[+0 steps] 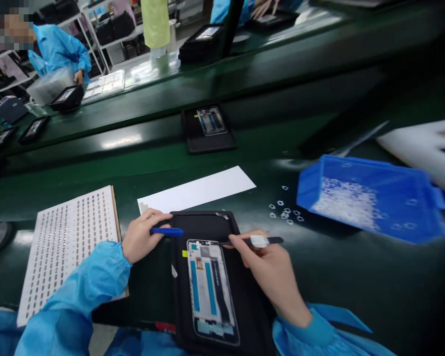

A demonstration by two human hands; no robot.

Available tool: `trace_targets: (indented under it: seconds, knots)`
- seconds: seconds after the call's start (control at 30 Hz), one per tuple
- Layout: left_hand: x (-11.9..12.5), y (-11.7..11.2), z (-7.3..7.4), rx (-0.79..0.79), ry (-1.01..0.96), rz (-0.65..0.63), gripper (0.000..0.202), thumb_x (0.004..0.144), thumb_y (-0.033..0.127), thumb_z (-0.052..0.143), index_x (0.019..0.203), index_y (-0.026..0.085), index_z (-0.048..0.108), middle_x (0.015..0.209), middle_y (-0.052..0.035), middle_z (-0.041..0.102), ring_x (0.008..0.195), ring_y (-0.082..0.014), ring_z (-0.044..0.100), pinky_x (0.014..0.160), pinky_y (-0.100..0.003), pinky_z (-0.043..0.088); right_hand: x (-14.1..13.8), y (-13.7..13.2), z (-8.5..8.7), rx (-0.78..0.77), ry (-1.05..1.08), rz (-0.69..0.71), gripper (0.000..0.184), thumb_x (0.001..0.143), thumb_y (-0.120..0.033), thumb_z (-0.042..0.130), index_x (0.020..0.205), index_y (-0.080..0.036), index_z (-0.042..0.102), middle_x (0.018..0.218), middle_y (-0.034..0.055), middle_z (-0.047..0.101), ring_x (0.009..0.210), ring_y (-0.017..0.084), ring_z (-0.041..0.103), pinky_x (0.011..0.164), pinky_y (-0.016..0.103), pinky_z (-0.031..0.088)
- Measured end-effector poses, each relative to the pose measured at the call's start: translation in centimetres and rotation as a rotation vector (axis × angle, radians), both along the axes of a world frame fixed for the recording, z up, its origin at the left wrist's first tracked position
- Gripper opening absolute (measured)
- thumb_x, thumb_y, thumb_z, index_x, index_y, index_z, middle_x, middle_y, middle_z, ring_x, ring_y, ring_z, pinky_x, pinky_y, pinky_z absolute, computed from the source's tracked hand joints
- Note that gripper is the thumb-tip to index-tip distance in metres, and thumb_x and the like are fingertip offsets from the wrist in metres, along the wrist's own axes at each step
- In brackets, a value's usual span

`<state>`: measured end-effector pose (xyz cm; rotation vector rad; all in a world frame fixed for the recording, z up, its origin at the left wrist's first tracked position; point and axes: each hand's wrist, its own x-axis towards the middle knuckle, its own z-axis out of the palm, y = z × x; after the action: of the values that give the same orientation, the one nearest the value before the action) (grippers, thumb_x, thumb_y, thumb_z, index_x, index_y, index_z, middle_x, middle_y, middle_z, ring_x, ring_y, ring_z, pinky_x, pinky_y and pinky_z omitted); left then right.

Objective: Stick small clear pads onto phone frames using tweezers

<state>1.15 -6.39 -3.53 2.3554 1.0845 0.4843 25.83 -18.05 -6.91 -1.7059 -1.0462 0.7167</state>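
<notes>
Had an opened phone [207, 291] lying in a black tray [198, 225] on the dark green tabletop [330, 282], between the left hand [143, 237] and the right hand [270, 264], lower in view than the left and closer to the right.

Pinched a blue stick [170, 231] between thumb and fingers of the left hand, pointing it rightward over the tray's upper left edge. Held that hand up and to the left of the phone, apart from it, forefinger reaching to the tray's top corner. Could not tell touch from hover there.

Pinched dark tweezers [270, 241] with a white wrap between thumb and forefinger of the right hand, just right of the phone, aiming the tip left at its upper right corner. Could not tell contact from a slight gap.

Saw a yellow tab [184, 253] at the phone's upper left edge and two blue strips [195, 287] inside.

Had a white board [71, 232] with rows of small parts beside the left forearm, a white paper strip [203, 190] beyond the tray, tiny rings [285, 213] scattered past the right hand, and a blue bin [400, 198] of small pale pieces [348, 202] farther right. Saw a second phone [212, 121] in another tray [207, 145] ahead.
</notes>
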Motion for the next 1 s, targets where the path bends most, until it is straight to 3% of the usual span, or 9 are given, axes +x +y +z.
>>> trace_targets:
  seconds: [0.13, 0.3, 0.5, 1.0]
  knots:
    - [4.7, -0.2, 1.4, -0.243, 0.101, -0.159, 0.020, 0.089, 0.023, 0.060, 0.107, 0.021, 0.069, 0.098, -0.0025, 0.070, 0.090, -0.0163, 0.066, 0.083, -0.025, 0.050, -0.4, -0.1, -0.1, 0.048, -0.033, -0.004, 0.040, 0.084, -0.053, 0.061, 0.060, -0.021, 0.059, 0.055, 0.0015, 0.058, 0.046, 0.017, 0.055, 0.044, 0.027, 0.042]
    - [7.8, -0.1, 0.9, -0.334, 0.210, -0.188, 0.015, 0.090, 0.028, 0.059, 0.093, 0.019, 0.071, 0.092, -0.0016, 0.071, 0.083, -0.0160, 0.066, 0.075, -0.025, 0.048, -0.4, -0.2, -0.5, 0.058, -0.023, 0.031, 0.034, 0.087, -0.048, 0.060, 0.068, -0.020, 0.061, 0.066, 0.0039, 0.065, 0.059, 0.019, 0.063, 0.052, 0.027, 0.046]
    - [8.4, -0.1, 0.8, -0.243, 0.327, -0.247, 0.018, 0.090, 0.029, 0.059, 0.081, 0.017, 0.069, 0.077, -0.0008, 0.063, 0.071, -0.0138, 0.060, 0.064, -0.024, 0.042, -0.6, -0.3, -0.5, 0.057, -0.015, 0.024, 0.032, 0.087, -0.045, 0.059, 0.067, -0.020, 0.060, 0.069, 0.0046, 0.066, 0.061, 0.020, 0.063, 0.050, 0.027, 0.045]
    - [8.8, -0.2, 1.2, -0.247, 0.396, -0.248, 0.015, 0.090, 0.027, 0.058, 0.084, 0.019, 0.068, 0.080, -0.0002, 0.061, 0.073, -0.0138, 0.059, 0.065, -0.024, 0.043, -0.7, -0.3, -0.2, 0.045, -0.065, 0.022, 0.032, 0.088, -0.043, 0.057, 0.066, -0.021, 0.060, 0.064, 0.0033, 0.065, 0.056, 0.018, 0.061, 0.048, 0.027, 0.042]
